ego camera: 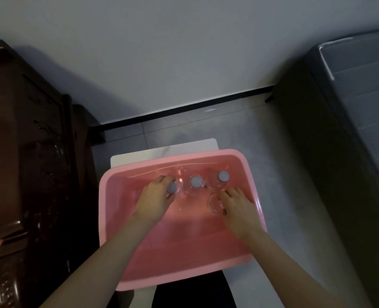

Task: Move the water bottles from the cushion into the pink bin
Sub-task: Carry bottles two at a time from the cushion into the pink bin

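The pink bin [184, 158] sits on a white table [162, 150], and all four water bottles stand upright inside it. Three grey-capped ones form a far row: the left bottle [172, 187], middle bottle [196, 182] and right bottle [223, 176]. The left grip [155, 201] curls its fingers around the left bottle's cap. The right grip [235, 205] curls over the top of the near bottle [214, 204], hiding its cap.

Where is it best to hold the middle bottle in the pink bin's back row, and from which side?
Take the middle bottle by its grey cap, from straight above: it stands upright, with the left bottle and the right bottle close beside it.
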### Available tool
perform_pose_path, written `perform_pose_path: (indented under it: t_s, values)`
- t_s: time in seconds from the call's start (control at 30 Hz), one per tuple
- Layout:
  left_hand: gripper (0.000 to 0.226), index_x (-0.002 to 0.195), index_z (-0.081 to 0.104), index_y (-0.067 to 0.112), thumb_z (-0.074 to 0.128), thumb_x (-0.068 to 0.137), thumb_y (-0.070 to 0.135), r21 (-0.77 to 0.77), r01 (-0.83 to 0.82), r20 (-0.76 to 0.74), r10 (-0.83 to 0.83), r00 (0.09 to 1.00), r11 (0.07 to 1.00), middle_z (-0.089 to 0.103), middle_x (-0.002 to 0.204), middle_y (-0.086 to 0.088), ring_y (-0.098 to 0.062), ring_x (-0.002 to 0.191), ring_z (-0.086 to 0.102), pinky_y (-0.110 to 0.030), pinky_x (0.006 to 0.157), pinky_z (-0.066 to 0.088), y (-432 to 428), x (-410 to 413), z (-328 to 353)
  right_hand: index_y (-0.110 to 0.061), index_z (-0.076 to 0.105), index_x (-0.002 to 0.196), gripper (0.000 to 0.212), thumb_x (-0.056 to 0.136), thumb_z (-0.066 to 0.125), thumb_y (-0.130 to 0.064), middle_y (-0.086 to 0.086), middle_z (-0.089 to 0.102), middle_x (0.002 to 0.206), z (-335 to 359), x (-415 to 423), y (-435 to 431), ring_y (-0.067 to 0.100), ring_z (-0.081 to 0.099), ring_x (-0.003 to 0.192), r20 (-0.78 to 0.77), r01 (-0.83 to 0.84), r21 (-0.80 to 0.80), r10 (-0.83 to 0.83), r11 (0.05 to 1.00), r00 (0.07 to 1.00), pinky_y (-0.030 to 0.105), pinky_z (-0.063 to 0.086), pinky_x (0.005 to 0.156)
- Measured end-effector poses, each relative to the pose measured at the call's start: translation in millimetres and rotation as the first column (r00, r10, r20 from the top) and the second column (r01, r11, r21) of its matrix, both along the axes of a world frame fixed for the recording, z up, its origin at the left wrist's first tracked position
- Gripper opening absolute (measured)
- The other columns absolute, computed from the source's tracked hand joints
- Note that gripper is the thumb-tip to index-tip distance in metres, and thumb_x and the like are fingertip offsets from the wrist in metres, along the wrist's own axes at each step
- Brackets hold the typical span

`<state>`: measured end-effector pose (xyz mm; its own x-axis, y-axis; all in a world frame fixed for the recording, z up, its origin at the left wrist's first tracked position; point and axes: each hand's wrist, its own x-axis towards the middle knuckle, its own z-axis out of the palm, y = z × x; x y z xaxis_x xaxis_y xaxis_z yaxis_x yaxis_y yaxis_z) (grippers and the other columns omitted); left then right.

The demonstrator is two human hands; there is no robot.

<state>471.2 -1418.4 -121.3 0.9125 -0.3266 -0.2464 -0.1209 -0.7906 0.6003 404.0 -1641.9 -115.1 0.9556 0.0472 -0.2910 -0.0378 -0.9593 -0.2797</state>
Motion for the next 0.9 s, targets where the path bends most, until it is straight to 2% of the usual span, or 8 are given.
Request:
perform_pose_path:
  t_s: [0.13, 0.23, 0.3, 0.43, 0.57, 0.7, 0.8, 0.9]
  values:
    - [0.045, 0.120, 0.056, 0.017, 0.070, 0.078, 0.027, 0.071, 0.058, -0.052, -0.054, 0.997, 0.996, 0.061, 0.117, -0.004, -0.028, 0.106, 0.057, -0.036, 0.083, 0.047, 1, 6, 26, -0.019, 0.058, 0.114, 0.037, 0.077, 0.060, -0.018, -0.001, 0.056, 0.109, 32, 15, 0, 0.024, 0.050, 0.104, -0.039, 0.010, 0.022, -0.009, 1.000, 0.999, 0.033, 0.042, 0.066]
    - [0.042, 0.124, 0.054, 0.017, 0.062, 0.085, 0.030, 0.033, 0.016, -0.034, -0.015, 0.999, 0.999, 0.060, 0.123, -0.004, -0.025, 0.114, 0.055, -0.036, 0.092, 0.045, 3, 14, 54, -0.020, 0.061, 0.102, 0.028, 0.077, 0.063, -0.034, -0.001, 0.058, 0.105, 63, 34, -1, 0.024, 0.054, 0.100, 0.108, 0.034, 0.101, -0.045, 0.994, 0.993, 0.032, 0.044, 0.067]
    - [0.041, 0.126, 0.053, 0.016, 0.059, 0.088, 0.032, 0.006, -0.043, 0.000, 0.043, 0.999, 0.999, 0.059, 0.126, -0.004, -0.023, 0.118, 0.052, -0.034, 0.098, 0.041, 8, 16, 77, -0.016, 0.063, 0.102, 0.035, 0.080, 0.054, -0.043, 0.003, 0.061, 0.107, 83, 46, -1, 0.027, 0.055, 0.101, 0.211, 0.000, 0.133, -0.028, 0.991, 0.977, 0.036, 0.048, 0.074]
    - [0.045, 0.128, 0.053, 0.016, 0.056, 0.089, 0.038, -0.045, -0.206, 0.148, 0.210, 0.966, 0.978, 0.057, 0.130, -0.003, -0.020, 0.124, 0.047, -0.031, 0.103, 0.038, 33, 6, 132, -0.014, 0.061, 0.117, 0.053, 0.088, 0.037, -0.050, 0.008, 0.059, 0.123, 135, 67, 10, 0.029, 0.050, 0.118, 0.315, -0.059, 0.171, 0.002, 0.983, 0.949, 0.046, 0.047, 0.093]
    - [0.057, 0.136, 0.047, 0.014, 0.049, 0.088, 0.044, 0.020, -0.325, 0.352, 0.298, 0.887, 0.946, 0.047, 0.142, -0.007, -0.023, 0.136, 0.035, -0.042, 0.112, 0.033, 81, -29, 184, -0.014, 0.060, 0.124, 0.055, 0.091, 0.033, -0.049, 0.009, 0.055, 0.135, 174, 76, 43, 0.030, 0.046, 0.126, 0.390, -0.194, 0.179, 0.111, 0.964, 0.914, 0.048, 0.039, 0.105]
    - [0.056, 0.142, 0.040, 0.019, 0.053, 0.092, 0.039, 0.087, -0.541, 0.460, 0.448, 0.767, 0.837, 0.037, 0.151, -0.003, -0.022, 0.142, 0.026, -0.046, 0.114, 0.029, 141, -100, 222, -0.018, 0.059, 0.126, 0.055, 0.094, 0.030, -0.051, 0.005, 0.053, 0.138, 203, 68, 106, 0.027, 0.044, 0.128, 0.451, -0.430, 0.169, 0.319, 0.887, 0.834, 0.046, 0.035, 0.108]
    - [0.060, 0.145, 0.036, 0.020, 0.058, 0.090, 0.033, 0.025, -0.687, 0.468, 0.599, 0.650, 0.726, 0.034, 0.152, 0.001, -0.020, 0.142, 0.025, -0.039, 0.116, 0.026, 182, -166, 246, -0.024, 0.055, 0.132, 0.060, 0.093, 0.024, -0.057, 0.001, 0.048, 0.144, 223, 43, 168, 0.023, 0.038, 0.135, 0.443, -0.564, 0.181, 0.445, 0.806, 0.778, 0.044, 0.030, 0.112]
    - [0.063, 0.148, 0.026, 0.029, 0.054, 0.092, 0.037, -0.036, -0.811, 0.421, 0.745, 0.518, 0.584, 0.026, 0.154, 0.008, -0.016, 0.143, 0.021, -0.034, 0.114, 0.026, 220, -239, 265, -0.029, 0.049, 0.136, 0.073, 0.088, 0.012, -0.069, -0.004, 0.042, 0.148, 242, 8, 231, 0.018, 0.028, 0.140, 0.430, -0.672, 0.211, 0.550, 0.710, 0.716, 0.045, 0.025, 0.115]
